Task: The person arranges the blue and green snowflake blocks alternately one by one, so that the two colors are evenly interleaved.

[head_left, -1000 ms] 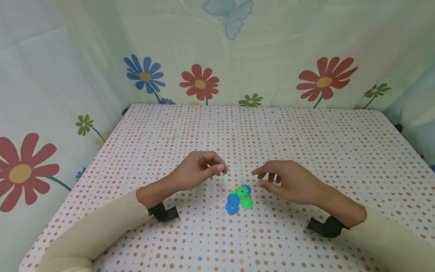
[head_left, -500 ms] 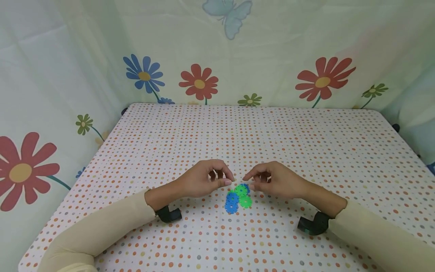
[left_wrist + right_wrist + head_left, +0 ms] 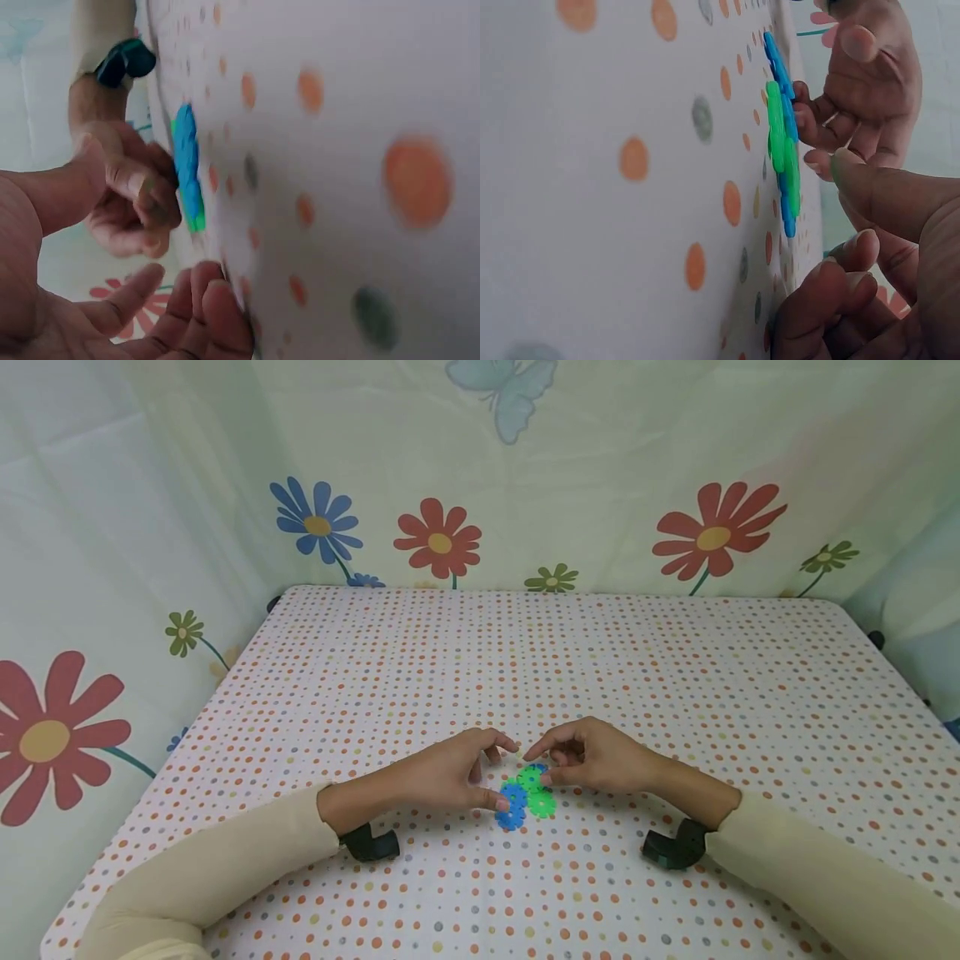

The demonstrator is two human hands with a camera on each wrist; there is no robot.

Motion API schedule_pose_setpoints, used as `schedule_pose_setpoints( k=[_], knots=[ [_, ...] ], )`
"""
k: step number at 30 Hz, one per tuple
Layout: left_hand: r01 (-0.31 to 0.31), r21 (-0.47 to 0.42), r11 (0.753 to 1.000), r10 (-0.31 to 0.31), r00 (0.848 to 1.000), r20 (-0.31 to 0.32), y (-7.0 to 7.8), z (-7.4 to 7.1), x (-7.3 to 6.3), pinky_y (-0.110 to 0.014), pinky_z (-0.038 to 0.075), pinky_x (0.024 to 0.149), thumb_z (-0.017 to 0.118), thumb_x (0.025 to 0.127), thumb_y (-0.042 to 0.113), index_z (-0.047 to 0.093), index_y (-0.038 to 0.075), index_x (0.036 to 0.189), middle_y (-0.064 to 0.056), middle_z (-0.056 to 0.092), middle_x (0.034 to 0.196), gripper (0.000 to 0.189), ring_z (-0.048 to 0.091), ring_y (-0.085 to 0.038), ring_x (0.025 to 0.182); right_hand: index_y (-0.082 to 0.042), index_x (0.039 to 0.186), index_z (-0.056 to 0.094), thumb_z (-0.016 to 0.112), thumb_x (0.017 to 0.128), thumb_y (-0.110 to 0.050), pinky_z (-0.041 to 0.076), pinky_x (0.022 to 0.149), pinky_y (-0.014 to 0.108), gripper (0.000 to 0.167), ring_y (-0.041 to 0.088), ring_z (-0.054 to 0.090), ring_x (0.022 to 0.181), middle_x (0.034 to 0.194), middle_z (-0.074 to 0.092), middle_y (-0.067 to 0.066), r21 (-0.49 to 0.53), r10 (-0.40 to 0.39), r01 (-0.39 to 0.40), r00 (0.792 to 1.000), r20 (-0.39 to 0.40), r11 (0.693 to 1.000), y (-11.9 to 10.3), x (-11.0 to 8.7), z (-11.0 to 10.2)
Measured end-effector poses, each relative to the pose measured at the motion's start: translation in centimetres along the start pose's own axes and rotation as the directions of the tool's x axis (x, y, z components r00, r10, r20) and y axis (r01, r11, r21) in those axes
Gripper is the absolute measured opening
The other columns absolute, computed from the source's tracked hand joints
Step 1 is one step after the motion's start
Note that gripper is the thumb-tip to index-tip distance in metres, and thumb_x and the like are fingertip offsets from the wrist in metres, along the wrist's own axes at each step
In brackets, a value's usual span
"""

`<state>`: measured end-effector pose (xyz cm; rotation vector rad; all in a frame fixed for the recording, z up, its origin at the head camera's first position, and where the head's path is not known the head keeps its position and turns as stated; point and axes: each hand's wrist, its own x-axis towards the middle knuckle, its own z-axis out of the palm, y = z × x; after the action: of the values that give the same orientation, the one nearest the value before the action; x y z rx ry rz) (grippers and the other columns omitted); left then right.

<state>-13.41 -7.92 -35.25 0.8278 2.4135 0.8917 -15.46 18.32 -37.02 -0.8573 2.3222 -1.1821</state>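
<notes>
A small pile of notched, snowflake-shaped plastic discs lies on the dotted tabletop. In the head view, blue discs (image 3: 512,819) are on its left and green discs (image 3: 542,805) on its right, several overlapping. My left hand (image 3: 446,774) is at the left side, its thumb over the blue discs and its fingers spread apart. From the right, my right hand (image 3: 611,758) reaches over the upper green disc (image 3: 528,777), thumb near its edge, fingers loosely bent. Both wrist views show gaps between thumbs and fingers with nothing in them.
The table has a white cover (image 3: 555,660) with coloured dots. Behind and to the left hangs a curtain (image 3: 600,460) printed with flowers and a butterfly. Black wrist cameras (image 3: 678,845) sit under both wrists, close over the table.
Both hands have come inward and down to the discs, the right moving left and the left moving right. The left thumb has spread from its fingers. The pile stays in place.
</notes>
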Motion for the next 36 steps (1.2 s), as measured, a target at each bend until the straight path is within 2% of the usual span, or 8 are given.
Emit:
schedule_pose_setpoints(
  k=[2,4,8,12,17,21,29,36],
  knots=[
    [0.017,0.039,0.999,-0.018,1.000,0.016,0.2,0.4,-0.3,-0.025,0.048,0.075,0.079,0.083,0.038,0.045,0.025,0.142,0.000,0.053,0.125,0.069,0.055,-0.012,0.090,-0.010,0.111,0.073,0.076,0.087,-0.016,0.037,0.057,0.019,0.025,0.004,0.041,0.063,0.075,0.050,-0.003,0.001,0.003,-0.003,1.000,0.003,1.000,0.0,0.1,0.1],
    [0.005,0.092,0.996,-0.007,1.000,0.014,0.3,0.8,-0.4,-0.023,0.047,0.074,0.078,0.083,0.042,0.045,0.024,0.142,0.000,0.053,0.125,0.070,0.054,-0.010,0.089,-0.010,0.111,0.073,0.076,0.087,-0.016,0.037,0.057,0.019,0.024,0.004,0.041,0.063,0.075,0.050,-0.003,0.005,0.005,-0.005,1.000,0.004,1.000,0.0,0.1,0.1],
    [-0.023,0.167,0.986,0.024,1.000,-0.003,0.5,0.9,-0.2,-0.021,0.046,0.073,0.073,0.087,0.046,0.053,0.021,0.135,0.002,0.057,0.117,0.057,0.053,-0.008,0.084,-0.010,0.111,0.073,0.075,0.087,-0.017,0.036,0.057,0.019,0.024,0.004,0.041,0.062,0.075,0.051,-0.003,0.005,0.013,-0.013,1.000,0.011,1.000,0.2,0.2,0.2],
    [-0.028,0.142,0.989,0.030,0.999,-0.015,0.5,0.6,0.5,-0.021,0.047,0.067,0.069,0.093,0.036,0.064,0.019,0.118,0.007,0.062,0.097,0.031,0.055,-0.005,0.073,-0.011,0.111,0.073,0.076,0.087,-0.017,0.036,0.056,0.018,0.025,0.004,0.041,0.062,0.075,0.050,-0.003,0.003,0.023,-0.023,1.000,0.014,1.000,0.4,0.3,0.2],
    [-0.044,0.113,0.993,0.044,0.999,0.003,0.3,0.3,1.2,-0.021,0.045,0.063,0.072,0.092,0.025,0.069,0.021,0.100,0.011,0.063,0.083,0.010,0.053,-0.005,0.065,-0.011,0.111,0.073,0.077,0.086,-0.016,0.035,0.054,0.018,0.026,0.004,0.040,0.061,0.074,0.050,-0.003,0.016,0.022,-0.023,1.000,0.013,1.000,0.6,0.3,0.3],
    [-0.057,0.132,0.990,0.055,0.998,0.022,0.4,0.2,1.4,-0.021,0.045,0.065,0.076,0.088,0.021,0.069,0.022,0.098,0.011,0.061,0.085,0.012,0.051,-0.005,0.065,-0.010,0.110,0.073,0.078,0.084,-0.015,0.035,0.053,0.019,0.027,0.004,0.039,0.059,0.072,0.050,-0.002,0.025,0.018,-0.018,1.000,0.011,1.000,0.7,0.3,0.3],
    [-0.090,0.169,0.982,0.084,0.995,0.044,0.4,0.4,1.3,-0.019,0.048,0.068,0.080,0.084,0.019,0.070,0.019,0.105,0.008,0.062,0.092,0.024,0.055,-0.002,0.067,-0.012,0.110,0.074,0.080,0.083,-0.015,0.035,0.055,0.019,0.028,0.004,0.038,0.060,0.071,0.046,-0.004,-0.012,-0.010,0.011,0.999,0.037,1.000,0.8,0.6,0.5],
    [-0.118,0.258,0.959,0.111,0.993,0.042,0.4,0.5,1.2,-0.021,0.048,0.077,0.080,0.083,0.027,0.069,0.022,0.104,0.009,0.062,0.096,0.024,0.057,-0.004,0.083,-0.015,0.110,0.074,0.081,0.082,-0.019,0.035,0.056,0.020,0.030,0.005,0.041,0.062,0.071,0.047,-0.005,-0.055,-0.011,0.013,0.999,0.037,0.998,0.6,0.5,0.5]
  ],
)
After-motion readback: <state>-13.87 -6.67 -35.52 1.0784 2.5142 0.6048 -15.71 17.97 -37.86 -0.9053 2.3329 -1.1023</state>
